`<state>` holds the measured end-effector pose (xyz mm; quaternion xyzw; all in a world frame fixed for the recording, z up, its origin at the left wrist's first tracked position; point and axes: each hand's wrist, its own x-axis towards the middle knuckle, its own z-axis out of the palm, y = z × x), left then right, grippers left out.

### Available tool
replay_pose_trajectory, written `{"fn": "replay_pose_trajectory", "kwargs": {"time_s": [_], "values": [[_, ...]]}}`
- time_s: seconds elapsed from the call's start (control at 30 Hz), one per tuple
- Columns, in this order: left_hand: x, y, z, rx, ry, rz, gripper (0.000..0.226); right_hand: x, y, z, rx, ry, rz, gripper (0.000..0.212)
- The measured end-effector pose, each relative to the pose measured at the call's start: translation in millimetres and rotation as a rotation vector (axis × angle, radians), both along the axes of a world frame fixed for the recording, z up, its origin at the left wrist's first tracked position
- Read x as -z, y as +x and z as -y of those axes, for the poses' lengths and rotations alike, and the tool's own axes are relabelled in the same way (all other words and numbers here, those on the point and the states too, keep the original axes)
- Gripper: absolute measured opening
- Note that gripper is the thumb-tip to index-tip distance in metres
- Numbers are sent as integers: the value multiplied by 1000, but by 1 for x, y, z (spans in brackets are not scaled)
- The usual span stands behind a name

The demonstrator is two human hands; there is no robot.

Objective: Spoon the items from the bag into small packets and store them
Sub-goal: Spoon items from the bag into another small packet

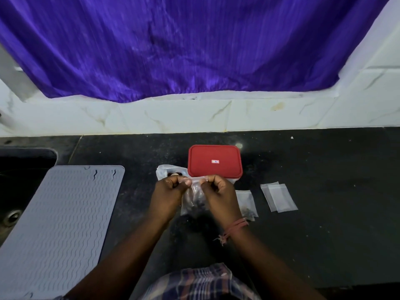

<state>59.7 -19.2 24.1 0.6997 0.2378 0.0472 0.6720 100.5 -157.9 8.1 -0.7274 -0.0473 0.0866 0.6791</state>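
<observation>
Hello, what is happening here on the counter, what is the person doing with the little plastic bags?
A person is holding one small clear packet with dark contents, pinching its top edge between the left hand and the right hand, apparently pressing it shut. Behind it sit the larger bag and a container with its red lid on. To the right lie one filled packet and some empty packets.

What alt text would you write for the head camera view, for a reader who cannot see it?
Two bare hands, left hand and right hand, pinch the top of a small clear plastic packet holding dark bits, above a black stone counter. Behind sits a red-lidded rectangular box; empty clear packets lie right.
</observation>
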Motion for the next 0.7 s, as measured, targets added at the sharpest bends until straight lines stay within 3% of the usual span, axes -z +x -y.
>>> {"fn": "replay_pose_trajectory", "kwargs": {"time_s": [0.2,0.47,0.57,0.7], "values": [[13,12,17,30,14,-147,6,19,6,28,83,-66,-19,17],[40,22,57,21,-295,-326,11,55,-2,61,136,-84,-273,15],[58,35,69,-21,-322,-363,15,66,-3,75,155,-230,-256,4],[79,46,79,-66,-293,-410,18,93,10,86,156,-385,-285,14]]}}
